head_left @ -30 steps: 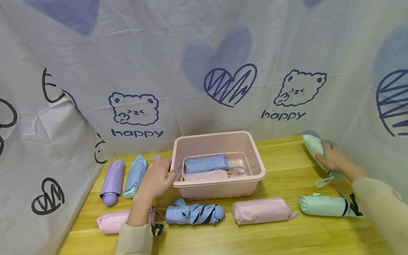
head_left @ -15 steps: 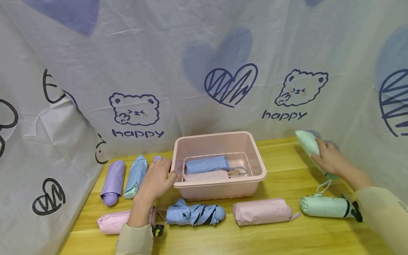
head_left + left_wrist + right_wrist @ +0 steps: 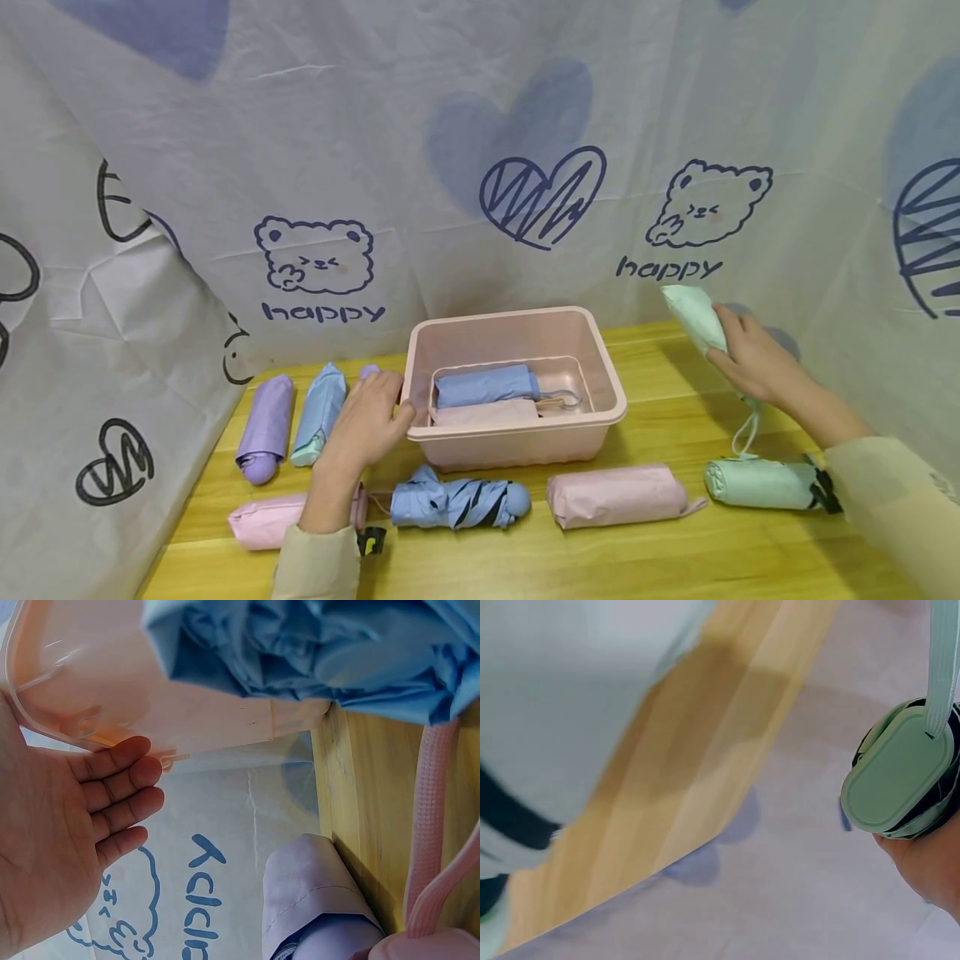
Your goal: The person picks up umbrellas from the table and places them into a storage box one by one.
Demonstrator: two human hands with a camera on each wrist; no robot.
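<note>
At the far left of the wooden table (image 3: 652,367), a purple folded umbrella (image 3: 268,417) lies beside a blue folded umbrella with a mint end (image 3: 321,417), and nearer me a bright pink umbrella (image 3: 264,523) runs partly behind my left forearm. My left hand (image 3: 367,421) has its fingers extended and relaxed, gripping nothing, at the left side of the pink plastic bin (image 3: 517,446); I cannot tell whether they press on its rim. A purple knob (image 3: 370,371) pokes out on the far side of that hand. Inside the bin a plain blue umbrella (image 3: 486,387) lies on the far side of a pale pink umbrella (image 3: 483,413). On the near side of the bin rests a blue umbrella with black stripes (image 3: 450,502), and right of it a dusty pink umbrella (image 3: 617,497). Farther right, my right hand (image 3: 757,358) has its fingers curled around a mint-green folded umbrella (image 3: 696,315), which I hold tilted above the table, right of the bin, its wrist loop (image 3: 745,429) hanging down. Nearer me, below that loop, lies a rolled mint umbrella (image 3: 761,483).
</note>
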